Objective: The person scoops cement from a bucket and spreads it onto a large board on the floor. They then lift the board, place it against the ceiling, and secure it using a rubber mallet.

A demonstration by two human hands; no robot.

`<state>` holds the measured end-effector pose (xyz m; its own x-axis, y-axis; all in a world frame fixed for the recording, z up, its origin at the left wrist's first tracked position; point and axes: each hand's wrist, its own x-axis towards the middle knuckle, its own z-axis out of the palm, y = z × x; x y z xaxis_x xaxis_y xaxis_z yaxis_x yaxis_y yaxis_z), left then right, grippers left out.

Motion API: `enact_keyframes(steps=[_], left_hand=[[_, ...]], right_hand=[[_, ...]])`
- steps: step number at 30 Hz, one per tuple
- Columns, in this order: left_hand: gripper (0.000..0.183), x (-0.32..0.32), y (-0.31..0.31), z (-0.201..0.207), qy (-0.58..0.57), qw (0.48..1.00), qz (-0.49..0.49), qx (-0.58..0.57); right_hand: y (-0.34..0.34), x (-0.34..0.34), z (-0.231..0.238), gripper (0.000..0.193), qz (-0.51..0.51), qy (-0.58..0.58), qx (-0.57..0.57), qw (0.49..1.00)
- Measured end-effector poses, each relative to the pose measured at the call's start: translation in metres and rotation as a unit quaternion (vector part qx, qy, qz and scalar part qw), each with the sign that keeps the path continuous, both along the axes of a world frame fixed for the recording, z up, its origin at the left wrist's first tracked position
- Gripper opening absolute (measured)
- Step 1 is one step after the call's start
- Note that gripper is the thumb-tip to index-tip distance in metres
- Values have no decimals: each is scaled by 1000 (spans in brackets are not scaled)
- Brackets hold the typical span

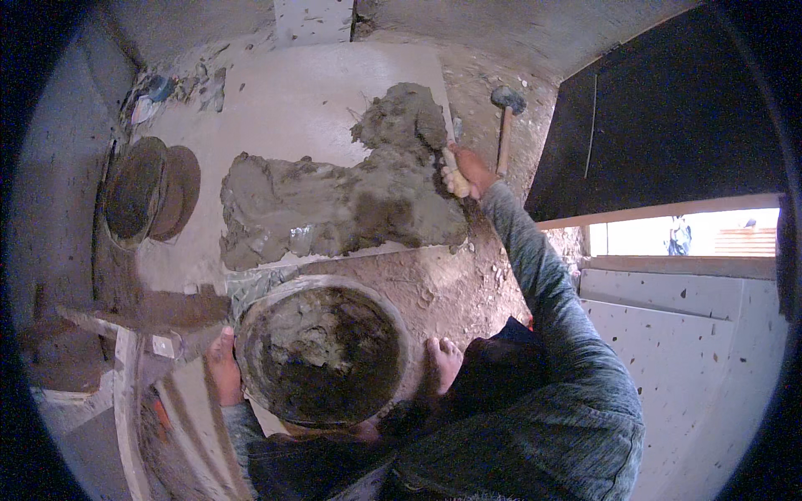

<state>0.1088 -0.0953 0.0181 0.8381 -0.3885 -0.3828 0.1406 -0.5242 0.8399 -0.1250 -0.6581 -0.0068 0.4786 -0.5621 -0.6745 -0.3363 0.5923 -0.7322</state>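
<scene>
My right hand (474, 173) is closed round the pale handle (455, 177) of what looks like a trowel, at the right edge of the wet mortar; its blade cannot be made out. Grey mortar (334, 204) lies in a thick, uneven spread over a pale slab, with a mound reaching up at the right. In front of me sits a round basin (399, 321) with wet mortar (322, 342) in it. My left hand (223, 367) holds the basin's left side, thumb upward and the other fingers mostly hidden.
A mallet (506, 125) with a dark head lies on bare earth beyond my right hand. Another round pan (134, 192) stands at the left. My bare foot (444, 363) is beside the basin. Light boards (668, 326) and a black panel (660, 117) border the right.
</scene>
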Motion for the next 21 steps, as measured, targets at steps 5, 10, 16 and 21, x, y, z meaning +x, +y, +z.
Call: enact_keyframes(steps=[5, 10, 16, 21], left_hand=[[43, -4, -14, 19, 2, 999, -27, 20], [42, -4, -17, 23, 44, 998, -17, -41], [40, -6, -15, 19, -5, 999, -24, -22], [39, 2, 5, -4, -13, 999, 15, -39]], right_hand=[[29, 49, -14, 41, 47, -9, 15, 999], [38, 69, -40, 47, 111, 11, -45, 993], [41, 36, -22, 55, 299, 258, -434, 810], [50, 36, 25, 58, 265, 377, -433, 774]])
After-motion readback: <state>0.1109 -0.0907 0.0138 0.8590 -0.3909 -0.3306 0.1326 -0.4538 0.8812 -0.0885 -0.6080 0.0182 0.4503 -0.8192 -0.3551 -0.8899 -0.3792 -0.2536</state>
